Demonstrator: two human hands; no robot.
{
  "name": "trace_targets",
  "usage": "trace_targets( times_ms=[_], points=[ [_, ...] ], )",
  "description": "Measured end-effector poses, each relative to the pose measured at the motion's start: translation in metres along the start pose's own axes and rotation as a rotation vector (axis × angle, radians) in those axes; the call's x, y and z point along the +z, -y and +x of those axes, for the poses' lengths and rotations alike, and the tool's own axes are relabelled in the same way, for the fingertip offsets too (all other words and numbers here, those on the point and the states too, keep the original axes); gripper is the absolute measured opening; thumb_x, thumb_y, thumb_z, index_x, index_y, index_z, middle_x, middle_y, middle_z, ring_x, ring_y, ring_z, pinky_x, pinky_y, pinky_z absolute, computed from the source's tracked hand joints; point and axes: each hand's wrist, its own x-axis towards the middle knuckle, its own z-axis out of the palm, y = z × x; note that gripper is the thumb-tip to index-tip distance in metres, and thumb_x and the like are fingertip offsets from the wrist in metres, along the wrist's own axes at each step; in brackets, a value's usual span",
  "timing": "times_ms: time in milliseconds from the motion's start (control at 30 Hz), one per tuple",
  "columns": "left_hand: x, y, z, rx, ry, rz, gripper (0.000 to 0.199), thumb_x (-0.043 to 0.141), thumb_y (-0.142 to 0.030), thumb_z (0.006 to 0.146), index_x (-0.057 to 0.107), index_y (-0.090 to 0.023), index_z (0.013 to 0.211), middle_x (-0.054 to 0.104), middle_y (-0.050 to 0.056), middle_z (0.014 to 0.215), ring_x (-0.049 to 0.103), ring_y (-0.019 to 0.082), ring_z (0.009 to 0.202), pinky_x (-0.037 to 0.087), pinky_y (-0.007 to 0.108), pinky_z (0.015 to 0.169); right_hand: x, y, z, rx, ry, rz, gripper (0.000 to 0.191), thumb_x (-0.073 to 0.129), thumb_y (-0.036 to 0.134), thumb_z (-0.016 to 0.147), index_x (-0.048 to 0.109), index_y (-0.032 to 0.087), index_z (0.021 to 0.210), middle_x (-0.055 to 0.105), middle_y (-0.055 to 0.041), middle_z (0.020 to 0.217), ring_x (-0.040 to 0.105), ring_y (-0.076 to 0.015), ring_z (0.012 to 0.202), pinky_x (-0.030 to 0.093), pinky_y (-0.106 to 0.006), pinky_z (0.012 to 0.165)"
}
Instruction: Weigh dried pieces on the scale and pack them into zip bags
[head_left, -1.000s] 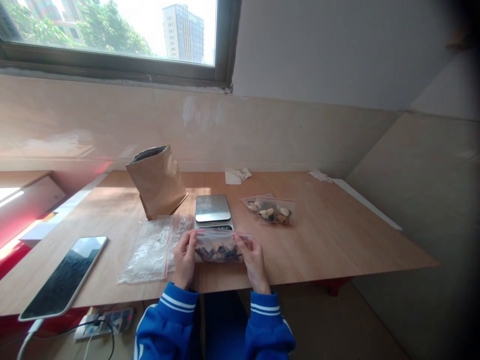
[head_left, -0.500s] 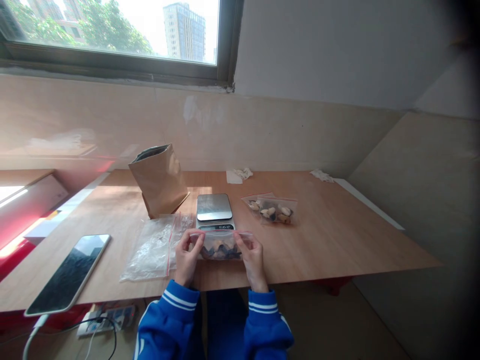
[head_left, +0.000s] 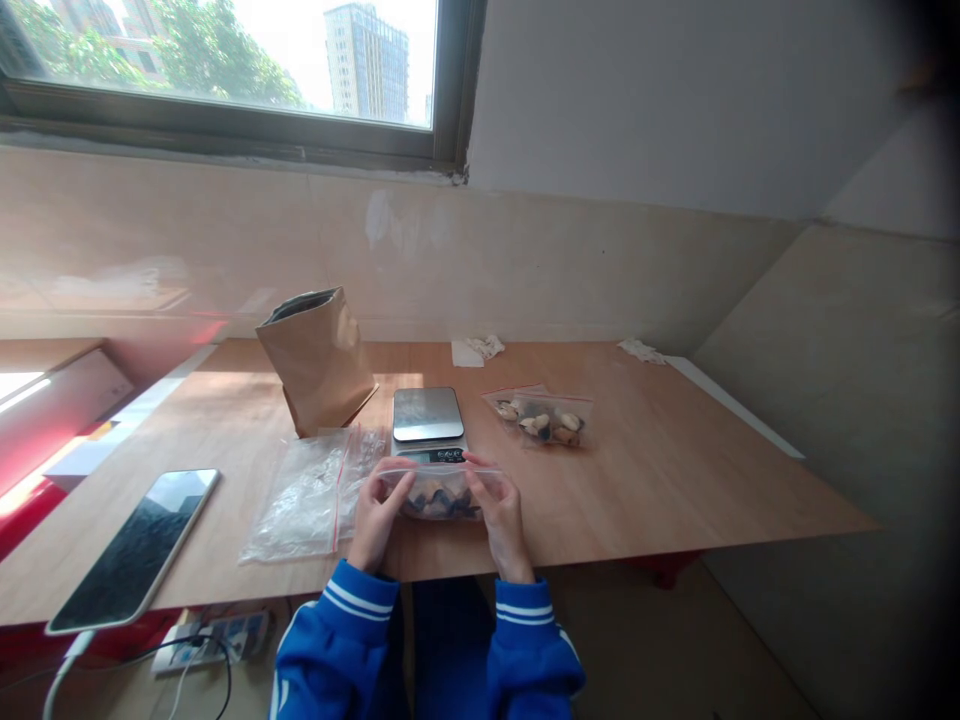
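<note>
A clear zip bag [head_left: 441,500] with dark and tan pieces inside is held near the table's front edge. My left hand [head_left: 379,512] pinches its top left corner between thumb and fingers. At the top right corner, my right hand [head_left: 498,508] grips it the same way. Just behind the bag stands a kitchen scale [head_left: 428,414] with a bare platform and a lit display, partly covered by the bag and fingers. Flat empty zip bags [head_left: 300,505] lie to the left of my left hand. What the pieces in the held bag are, I cannot tell.
Filled zip bags [head_left: 555,420] lie right of the scale. An open brown paper bag [head_left: 319,360] stands at the back left. A phone [head_left: 139,550] on a cable lies front left. Crumpled tissue [head_left: 487,346] sits by the wall, and a power strip [head_left: 214,640] is below the table.
My fingers have shifted on the bag's top edge, with fingertips now reaching up behind it. The bag's top has tipped slightly, and the other things stay where they were.
</note>
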Motion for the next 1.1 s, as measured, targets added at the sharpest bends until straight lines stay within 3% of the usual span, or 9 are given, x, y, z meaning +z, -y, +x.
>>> trace_targets(
  times_ms=[133,367,833,1000,1100],
  points=[
    [0.002,-0.002,0.000,0.002,0.014,0.036,0.020,0.066,-0.036,0.076,0.066,-0.017,0.083,0.064,0.002,0.081,0.060,0.017,0.082,0.046,0.025,0.075,-0.001,0.000,-0.001,0.038,0.103,0.030,0.033,0.067,0.041,0.076,0.069,0.020,0.101,0.072,-0.0078,0.102,0.066,-0.0235,0.095,0.054,-0.035,0.082],
    [0.001,-0.001,0.001,-0.001,0.016,0.040,0.021,0.066,-0.037,0.076,0.066,-0.016,0.081,0.065,0.004,0.081,0.060,0.018,0.082,0.046,0.027,0.075,0.005,-0.013,0.002,-0.003,-0.004,-0.024,0.025,0.072,0.039,0.070,0.071,0.017,0.081,0.072,-0.0052,0.083,0.067,-0.0218,0.083,0.054,-0.034,0.077],
    [0.000,0.002,0.002,-0.010,0.016,-0.006,0.016,0.066,-0.032,0.077,0.068,-0.016,0.081,0.065,0.002,0.081,0.060,0.017,0.082,0.046,0.026,0.076,0.010,-0.009,0.001,-0.038,-0.037,-0.034,0.020,0.070,0.036,0.073,0.070,0.018,0.081,0.069,-0.0029,0.080,0.065,-0.0195,0.080,0.051,-0.030,0.075],
    [0.002,0.001,0.003,-0.069,0.121,0.013,0.022,0.068,-0.035,0.076,0.070,-0.017,0.089,0.069,0.005,0.091,0.063,0.019,0.087,0.048,0.028,0.077,0.007,-0.002,-0.004,0.033,0.106,0.041,0.025,0.067,0.036,0.077,0.071,0.020,0.094,0.072,-0.0047,0.094,0.066,-0.0221,0.090,0.051,-0.034,0.083],
    [0.002,0.003,0.003,-0.055,0.150,0.033,0.020,0.068,-0.034,0.075,0.070,-0.016,0.085,0.069,0.006,0.088,0.063,0.019,0.084,0.048,0.028,0.077,0.006,0.002,-0.007,0.067,0.158,0.066,0.026,0.066,0.037,0.077,0.071,0.020,0.097,0.072,-0.0060,0.099,0.066,-0.0241,0.097,0.050,-0.037,0.089]
  ],
)
